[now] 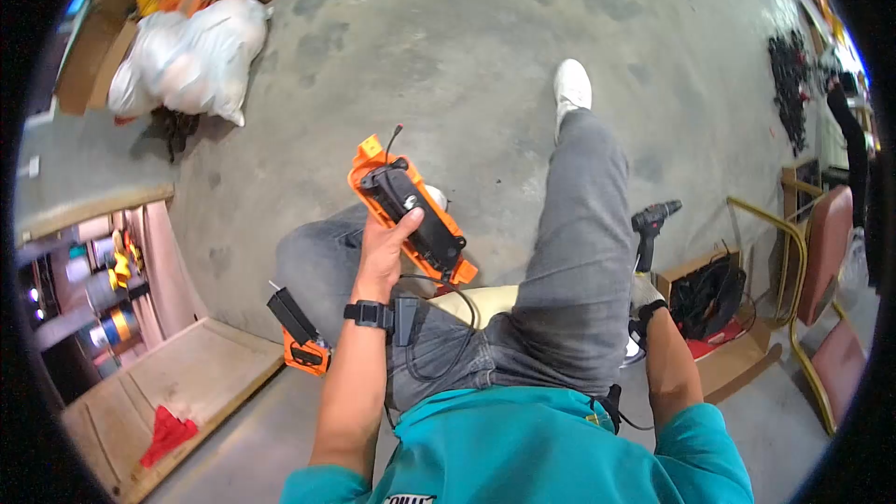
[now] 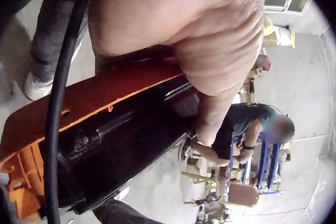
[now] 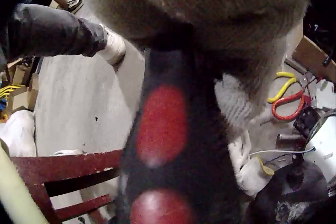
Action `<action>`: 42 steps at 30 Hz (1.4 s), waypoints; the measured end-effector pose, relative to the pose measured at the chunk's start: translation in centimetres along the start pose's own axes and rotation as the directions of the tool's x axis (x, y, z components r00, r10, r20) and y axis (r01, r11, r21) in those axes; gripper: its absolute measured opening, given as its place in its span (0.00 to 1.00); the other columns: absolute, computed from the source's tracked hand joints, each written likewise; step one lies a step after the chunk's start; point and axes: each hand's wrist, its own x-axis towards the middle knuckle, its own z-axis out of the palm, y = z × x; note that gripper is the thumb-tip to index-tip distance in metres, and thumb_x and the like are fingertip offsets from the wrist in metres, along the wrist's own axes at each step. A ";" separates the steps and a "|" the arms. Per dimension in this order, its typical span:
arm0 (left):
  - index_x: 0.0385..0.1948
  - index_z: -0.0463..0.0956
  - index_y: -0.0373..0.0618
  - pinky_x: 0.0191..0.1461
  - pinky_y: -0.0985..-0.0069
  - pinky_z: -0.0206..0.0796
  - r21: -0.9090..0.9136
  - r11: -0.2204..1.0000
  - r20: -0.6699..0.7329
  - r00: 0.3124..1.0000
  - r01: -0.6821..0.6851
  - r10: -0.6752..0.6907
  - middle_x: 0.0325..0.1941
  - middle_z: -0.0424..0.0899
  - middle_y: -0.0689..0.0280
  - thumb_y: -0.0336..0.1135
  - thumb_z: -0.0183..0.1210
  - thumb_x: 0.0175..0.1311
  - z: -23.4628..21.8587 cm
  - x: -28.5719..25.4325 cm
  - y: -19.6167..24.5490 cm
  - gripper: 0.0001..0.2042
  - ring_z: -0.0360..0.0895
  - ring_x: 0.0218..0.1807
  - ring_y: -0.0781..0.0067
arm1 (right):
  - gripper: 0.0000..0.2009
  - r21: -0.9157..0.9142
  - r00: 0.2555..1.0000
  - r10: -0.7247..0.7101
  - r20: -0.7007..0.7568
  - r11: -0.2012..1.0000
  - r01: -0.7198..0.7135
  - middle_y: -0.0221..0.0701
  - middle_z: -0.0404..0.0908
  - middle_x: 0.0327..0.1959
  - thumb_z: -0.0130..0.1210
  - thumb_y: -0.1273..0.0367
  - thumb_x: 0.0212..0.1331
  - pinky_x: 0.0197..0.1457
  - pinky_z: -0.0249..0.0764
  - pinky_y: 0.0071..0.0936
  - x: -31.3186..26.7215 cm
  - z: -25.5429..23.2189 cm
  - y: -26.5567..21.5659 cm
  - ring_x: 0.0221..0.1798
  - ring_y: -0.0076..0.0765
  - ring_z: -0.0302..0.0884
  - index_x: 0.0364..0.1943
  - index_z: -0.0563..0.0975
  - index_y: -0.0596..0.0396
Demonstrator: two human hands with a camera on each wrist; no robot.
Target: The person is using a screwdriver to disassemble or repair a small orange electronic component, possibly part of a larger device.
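My bare left hand [image 1: 381, 250] grips an orange plastic housing [image 1: 359, 177] with a long black part [image 1: 425, 224] set in it. The thumb lies on top of the black part; the other fingers are hidden beneath. A black cable [image 1: 467, 313] runs from its lower end across my lap. In the left wrist view the housing's orange edge [image 2: 94, 98] passes under my palm. My right hand [image 1: 644, 291], in a grey knit glove [image 3: 210, 14], holds a black cordless drill [image 1: 647, 229] by its handle beside my right thigh. Red patches [image 3: 163, 124] mark the drill in the right wrist view.
Another orange and black piece [image 1: 308, 355] lies left of my leg. On the right are an open cardboard box [image 1: 733, 373] with black items and a chair [image 1: 826, 243]. White bags [image 1: 191, 56] stand at the far left. Another person [image 2: 252, 124] bends in the background.
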 end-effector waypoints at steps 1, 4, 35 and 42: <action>0.63 0.77 0.44 0.69 0.68 0.73 -0.018 1.000 0.025 1.000 0.003 -0.003 0.58 0.85 0.68 0.29 0.73 0.67 -0.5 -0.2 0.0 0.24 0.82 0.60 0.71 | 0.41 0.049 0.997 0.038 0.068 0.998 -0.041 0.54 0.85 0.61 0.52 0.39 0.70 0.65 0.74 0.49 -1.6 -1.9 -2.4 0.61 0.54 0.83 0.59 0.80 0.74; 0.61 0.77 0.44 0.67 0.68 0.74 -0.117 0.992 0.038 0.998 -0.040 0.045 0.57 0.84 0.69 0.31 0.74 0.67 -1.5 -0.7 -0.9 0.23 0.82 0.59 0.72 | 0.20 0.802 0.964 0.250 -0.087 0.592 -0.081 0.32 0.83 0.28 0.62 0.51 0.70 0.36 0.75 0.38 -3.2 -6.6 -8.9 0.31 0.37 0.81 0.37 0.83 0.57; 0.60 0.73 0.43 0.59 0.66 0.81 -0.032 0.951 -0.069 0.950 -0.308 0.306 0.52 0.85 0.67 0.22 0.76 0.55 -2.4 -1.2 -0.6 0.29 0.85 0.53 0.70 | 0.25 0.214 0.775 -0.602 -0.191 0.745 0.631 0.33 0.84 0.47 0.64 0.71 0.62 0.58 0.78 0.28 -26.4 -5.7 -45.5 0.49 0.30 0.84 0.65 0.79 0.61; 0.56 0.70 0.36 0.60 0.67 0.80 0.127 0.965 -0.103 0.964 -0.231 0.245 0.52 0.85 0.59 0.26 0.80 0.51 -2.7 -0.7 -1.8 0.32 0.85 0.52 0.67 | 0.20 0.500 0.864 -0.461 -0.203 0.710 0.496 0.28 0.80 0.38 0.61 0.69 0.68 0.42 0.73 0.22 -24.1 -5.2 -44.2 0.36 0.20 0.76 0.61 0.80 0.65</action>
